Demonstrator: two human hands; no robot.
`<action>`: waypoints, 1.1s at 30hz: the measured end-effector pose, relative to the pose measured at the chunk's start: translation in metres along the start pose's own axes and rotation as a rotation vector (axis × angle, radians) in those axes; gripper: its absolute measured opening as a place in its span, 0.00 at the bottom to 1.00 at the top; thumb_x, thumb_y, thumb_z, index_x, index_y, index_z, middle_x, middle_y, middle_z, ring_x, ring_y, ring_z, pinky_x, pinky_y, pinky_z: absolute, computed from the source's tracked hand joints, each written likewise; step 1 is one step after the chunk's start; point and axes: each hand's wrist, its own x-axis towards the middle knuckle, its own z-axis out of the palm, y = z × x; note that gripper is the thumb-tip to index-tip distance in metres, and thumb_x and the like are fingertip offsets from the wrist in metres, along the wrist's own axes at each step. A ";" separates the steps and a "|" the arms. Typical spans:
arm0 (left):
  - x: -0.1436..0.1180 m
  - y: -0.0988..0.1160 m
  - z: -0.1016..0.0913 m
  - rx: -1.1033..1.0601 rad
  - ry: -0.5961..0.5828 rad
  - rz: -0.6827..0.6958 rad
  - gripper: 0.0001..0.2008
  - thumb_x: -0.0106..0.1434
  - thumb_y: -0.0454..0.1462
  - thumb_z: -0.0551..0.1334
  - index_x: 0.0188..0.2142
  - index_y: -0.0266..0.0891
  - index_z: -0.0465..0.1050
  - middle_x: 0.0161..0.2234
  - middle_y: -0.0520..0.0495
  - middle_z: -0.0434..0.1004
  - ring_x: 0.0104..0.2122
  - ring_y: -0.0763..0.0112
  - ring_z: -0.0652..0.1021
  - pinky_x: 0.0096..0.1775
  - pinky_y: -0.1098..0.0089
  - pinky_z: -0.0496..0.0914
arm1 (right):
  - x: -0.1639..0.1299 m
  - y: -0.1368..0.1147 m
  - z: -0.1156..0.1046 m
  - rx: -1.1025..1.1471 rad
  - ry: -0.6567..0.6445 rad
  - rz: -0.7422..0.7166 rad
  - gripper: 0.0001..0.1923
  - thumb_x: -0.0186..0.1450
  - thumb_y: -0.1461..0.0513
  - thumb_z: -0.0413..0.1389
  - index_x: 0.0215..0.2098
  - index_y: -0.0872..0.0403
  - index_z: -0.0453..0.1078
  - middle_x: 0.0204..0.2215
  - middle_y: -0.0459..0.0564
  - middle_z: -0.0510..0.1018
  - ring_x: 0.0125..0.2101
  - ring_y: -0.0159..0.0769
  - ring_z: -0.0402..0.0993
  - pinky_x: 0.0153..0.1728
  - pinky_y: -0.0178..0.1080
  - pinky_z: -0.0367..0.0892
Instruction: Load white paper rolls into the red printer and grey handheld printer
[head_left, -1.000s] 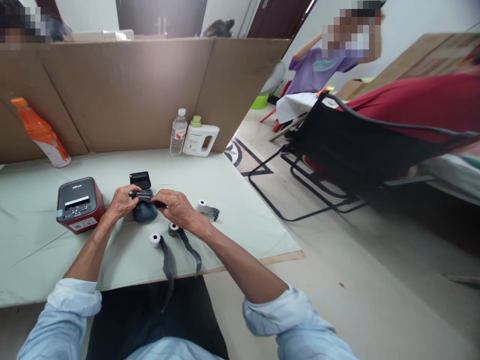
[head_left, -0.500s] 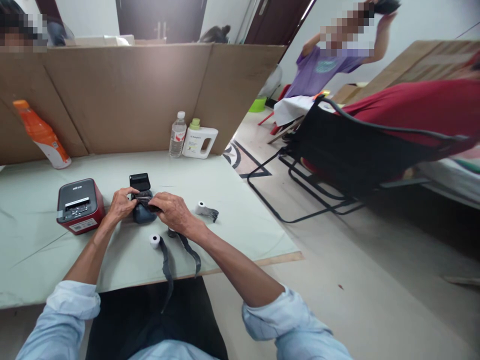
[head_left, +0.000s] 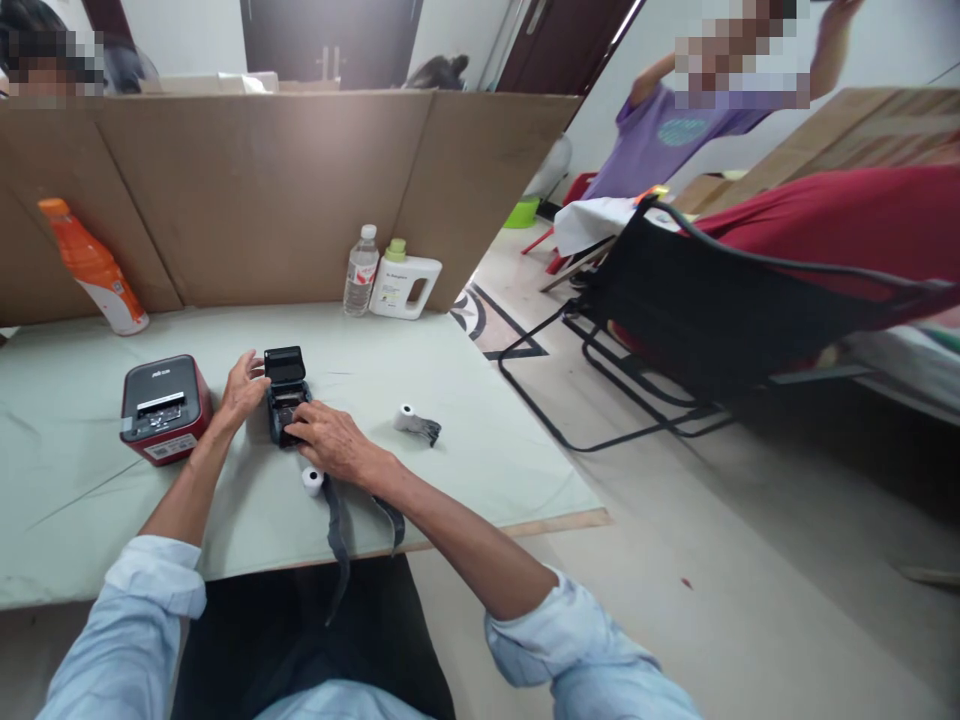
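Observation:
A small dark printer (head_left: 283, 393) with its lid flipped up sits on the pale green table (head_left: 90, 500). My left hand (head_left: 241, 388) rests against its left side, fingers curled on the body. My right hand (head_left: 326, 440) lies over its front, fingertips pressing into the open compartment. A white paper roll (head_left: 311, 480) with a dark strip (head_left: 335, 535) trailing off the table edge lies just below my right hand. A second dark strip (head_left: 391, 515) runs under my right wrist; its roll is hidden.
A red and grey printer (head_left: 163, 408) stands left of my hands. Another roll (head_left: 414, 422) lies to the right. An orange bottle (head_left: 94, 267), a water bottle (head_left: 361, 271) and a white jug (head_left: 403, 287) stand by the cardboard wall (head_left: 262, 190). A black chair (head_left: 705, 310) and people are at right.
Both hands held a dark roll above the small printer; now the right hand has pressed down into the open compartment and the left has shifted to the printer's side.

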 end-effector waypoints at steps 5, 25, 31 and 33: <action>-0.013 0.007 -0.005 0.075 -0.119 0.208 0.27 0.55 0.35 0.61 0.55 0.39 0.78 0.57 0.39 0.78 0.56 0.55 0.79 0.55 0.54 0.77 | 0.001 0.001 0.006 -0.001 0.014 -0.006 0.09 0.74 0.63 0.58 0.47 0.51 0.82 0.48 0.54 0.76 0.48 0.41 0.70 0.44 0.39 0.70; -0.077 0.002 -0.037 0.493 -0.374 0.348 0.42 0.56 0.41 0.73 0.70 0.45 0.65 0.72 0.35 0.61 0.69 0.42 0.67 0.68 0.45 0.65 | -0.002 0.055 -0.004 0.114 0.005 0.126 0.31 0.73 0.54 0.61 0.71 0.51 0.63 0.59 0.60 0.72 0.55 0.46 0.73 0.53 0.47 0.72; -0.085 0.001 -0.030 0.527 -0.344 0.347 0.42 0.57 0.41 0.73 0.70 0.46 0.65 0.72 0.35 0.62 0.68 0.43 0.69 0.66 0.47 0.67 | -0.001 0.063 0.007 0.159 -0.026 0.103 0.30 0.74 0.53 0.58 0.71 0.49 0.62 0.60 0.59 0.73 0.57 0.46 0.75 0.54 0.46 0.71; -0.083 0.001 -0.030 0.553 -0.323 0.348 0.40 0.57 0.42 0.74 0.69 0.47 0.67 0.71 0.36 0.63 0.67 0.42 0.71 0.65 0.47 0.69 | -0.001 0.062 0.007 0.157 -0.041 0.123 0.31 0.75 0.53 0.58 0.72 0.49 0.61 0.61 0.59 0.73 0.57 0.47 0.75 0.53 0.45 0.71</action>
